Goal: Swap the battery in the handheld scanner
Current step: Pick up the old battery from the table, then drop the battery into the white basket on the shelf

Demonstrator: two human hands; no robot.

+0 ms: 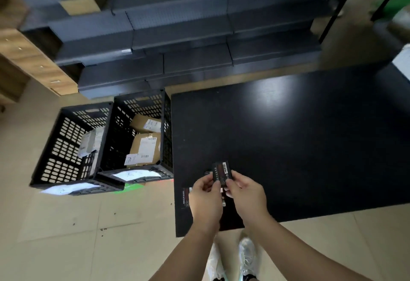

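A black battery (221, 172) with a red and white label is held upright above the near left part of the black table (299, 147). My right hand (246, 196) pinches its lower right corner. My left hand (206, 201) is curled around a dark device, apparently the handheld scanner (207, 173), which is mostly hidden; only small parts show past the fingers and between the hands. The left thumb touches the battery's lower left edge. A second battery (186, 194) with the same label lies flat on the table by its left edge, just left of my left hand.
Two black perforated crates (66, 147) holding cardboard parcels stand on the floor left of the table. Dark stepped shelving (177, 36) rises behind the crates and table. Wooden furniture (26, 54) is at far left. My shoes (246, 256) are at the table's near edge.
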